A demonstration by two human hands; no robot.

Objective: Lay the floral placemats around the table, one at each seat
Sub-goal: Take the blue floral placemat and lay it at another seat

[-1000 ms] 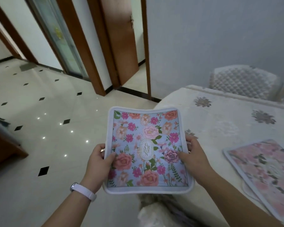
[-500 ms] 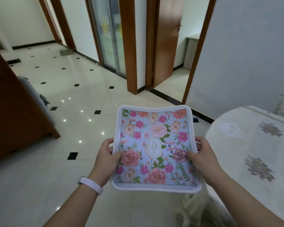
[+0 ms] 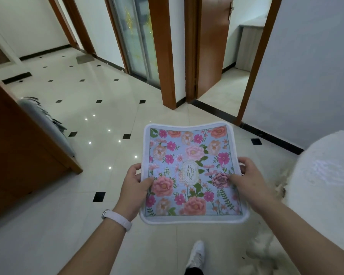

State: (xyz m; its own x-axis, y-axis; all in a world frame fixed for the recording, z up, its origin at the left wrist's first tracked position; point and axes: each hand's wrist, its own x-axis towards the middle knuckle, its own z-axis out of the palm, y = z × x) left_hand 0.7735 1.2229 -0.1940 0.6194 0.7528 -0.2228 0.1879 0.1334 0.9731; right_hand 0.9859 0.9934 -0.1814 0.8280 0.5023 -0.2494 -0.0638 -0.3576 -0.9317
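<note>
Floral placemat (image 3: 193, 155): held in the air in front of the person, printed side up, above the floor (image 3: 83, 139), not resting on anything. It shows pink and coral flowers on a pale blue ground, a white border and an oval emblem at its middle; its far edge bows slightly. Left grip (image 3: 134, 185): closed on the placemat's left edge, thumb lying on the printed face beside a coral flower, fingers curled round the border. A pale wristband (image 3: 117, 218) sits on that wrist. Right grip (image 3: 248, 179): closed on the placemat's right edge, thumb on the printed face at a dark pink flower, fingers wrapped round the border. Surface (image 3: 322, 175): at the right of the view, draped in a white cloth whose fringe (image 3: 266, 253) hangs near the floor; the placemat lies to its left, apart from it. One white shoe (image 3: 196, 255) stands on the floor below the placemat. The floor is glossy cream tile with small black diamond insets. A wooden cabinet (image 3: 18, 151) with a grey cushion (image 3: 46, 126) against it stands at the left. Beyond, a glass door (image 3: 139, 36) and an open wooden door (image 3: 211, 46) are set in brown frames.
</note>
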